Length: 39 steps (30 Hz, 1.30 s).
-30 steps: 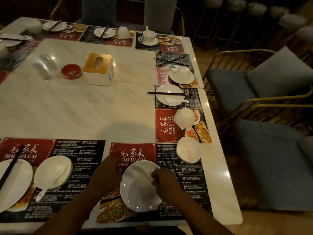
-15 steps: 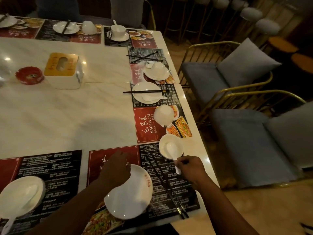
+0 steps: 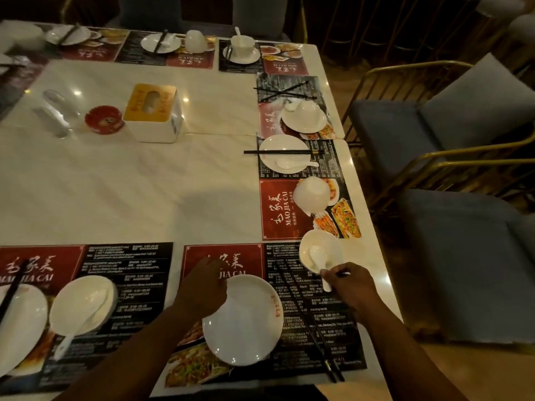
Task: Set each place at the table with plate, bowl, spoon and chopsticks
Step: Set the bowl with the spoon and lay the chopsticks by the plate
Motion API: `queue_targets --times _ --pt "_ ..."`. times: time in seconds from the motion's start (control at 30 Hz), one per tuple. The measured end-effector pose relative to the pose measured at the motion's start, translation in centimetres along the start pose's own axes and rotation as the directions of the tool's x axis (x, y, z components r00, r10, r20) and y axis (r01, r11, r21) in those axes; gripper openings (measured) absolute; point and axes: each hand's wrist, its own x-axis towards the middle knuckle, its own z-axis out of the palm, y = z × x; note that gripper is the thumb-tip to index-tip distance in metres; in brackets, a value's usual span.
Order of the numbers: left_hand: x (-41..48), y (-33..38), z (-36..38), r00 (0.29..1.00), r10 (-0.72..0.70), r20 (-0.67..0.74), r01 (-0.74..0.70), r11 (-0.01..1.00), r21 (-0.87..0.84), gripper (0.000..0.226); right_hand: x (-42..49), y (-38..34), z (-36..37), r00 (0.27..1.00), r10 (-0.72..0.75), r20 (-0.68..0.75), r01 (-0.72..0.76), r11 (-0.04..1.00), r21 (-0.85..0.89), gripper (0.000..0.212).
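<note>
A white plate (image 3: 246, 322) lies on the near placemat (image 3: 333, 319), and my left hand (image 3: 202, 287) grips its upper-left rim. Right of the plate, a pair of black chopsticks (image 3: 311, 325) lies lengthwise on the mat. A white bowl (image 3: 333, 247) stands at the mat's far right corner with a white spoon (image 3: 317, 254) resting in it. My right hand (image 3: 351, 285) pinches the spoon's handle at the bowl's near rim.
Along the right edge stand an upturned bowl (image 3: 312, 195) and a plate with chopsticks and spoon (image 3: 285, 153). A bowl with a spoon (image 3: 84, 305) sits at the left place. A tissue box (image 3: 152, 111) and red ashtray (image 3: 102, 118) are mid-table. Cushioned chairs (image 3: 434, 125) line the right side.
My right hand left the plate and moved right to the bowl, where a spoon now lies. Chopsticks now lie beside the plate. My left hand stays on the plate's rim.
</note>
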Motion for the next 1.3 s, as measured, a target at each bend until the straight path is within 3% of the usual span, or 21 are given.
queue_targets --times 0.1,0.17,0.27,0.33,0.4,0.47,0.53,0.63,0.73,0.93,1.07,1.17,1.3 --pt "-0.9 -0.6 -0.3 0.999 -0.051 -0.013 0.051 0.999 -0.01 0.033 -0.9 -0.8 -0.4 0.991 -0.126 -0.034 0.113 0.958 -0.263 0.026" --pt "-1.6 -1.4 -0.4 0.996 -0.088 0.001 0.088 0.996 0.009 0.031 -2.3 -1.7 -0.6 0.931 -0.348 -0.113 0.261 0.848 -0.462 0.023" --pt "-2.4 -2.4 -0.1 0.995 -0.096 0.025 0.095 0.995 0.014 0.027 -5.5 -2.8 0.8 0.844 -0.536 -0.026 0.456 0.74 -0.494 0.015" --pt "-2.7 -2.3 0.1 0.995 -0.099 0.02 0.099 0.995 -0.016 0.023 -7.2 -2.0 2.9 0.868 -0.472 0.152 0.481 0.725 -0.494 0.017" --pt "-2.6 -1.7 0.3 0.996 -0.091 0.006 0.091 0.995 -0.038 0.023 -8.2 0.3 5.4 0.912 -0.282 0.298 0.404 0.744 -0.531 0.027" --pt "-1.9 -1.4 0.6 0.998 -0.058 0.007 0.058 0.997 -0.052 0.024 -8.7 3.1 7.7 0.936 -0.105 0.335 0.275 0.812 -0.514 0.045" --pt "-0.8 -1.2 0.8 0.999 -0.024 0.021 0.025 0.999 -0.039 0.022 -9.0 5.2 9.3 0.951 -0.046 0.305 0.186 0.874 -0.449 0.06" --pt "0.6 -0.8 1.6 0.99 0.032 0.134 -0.03 0.999 -0.019 0.036 -9.0 6.5 10.7 0.95 0.004 0.313 0.136 0.894 -0.426 0.059" --pt "1.0 -0.9 1.9 0.975 0.04 0.217 -0.041 0.999 -0.001 0.046 -9.8 6.1 11.0 0.96 -0.028 0.278 0.12 0.939 -0.323 0.049" --pt "-1.2 -3.7 -0.7 0.979 0.038 0.198 -0.032 0.999 -0.037 0.034 -9.2 3.7 11.1 0.98 -0.076 0.181 0.101 0.987 -0.129 0.016" --pt "-3.7 -6.3 -1.0 0.966 -0.051 0.253 0.07 0.995 -0.064 0.026 -8.4 1.8 12.1 0.976 -0.165 0.145 0.194 0.958 -0.21 0.009" --pt "-5.0 -7.3 -0.6 0.954 -0.142 0.265 0.162 0.985 -0.054 0.021 -7.9 1.1 12.8 0.963 -0.209 0.173 0.245 0.943 -0.225 0.019" --pt "-6.1 -7.5 0.1 0.944 -0.169 0.283 0.186 0.982 -0.036 0.007 -7.5 0.9 13.2 0.953 -0.256 0.161 0.289 0.926 -0.242 0.01"
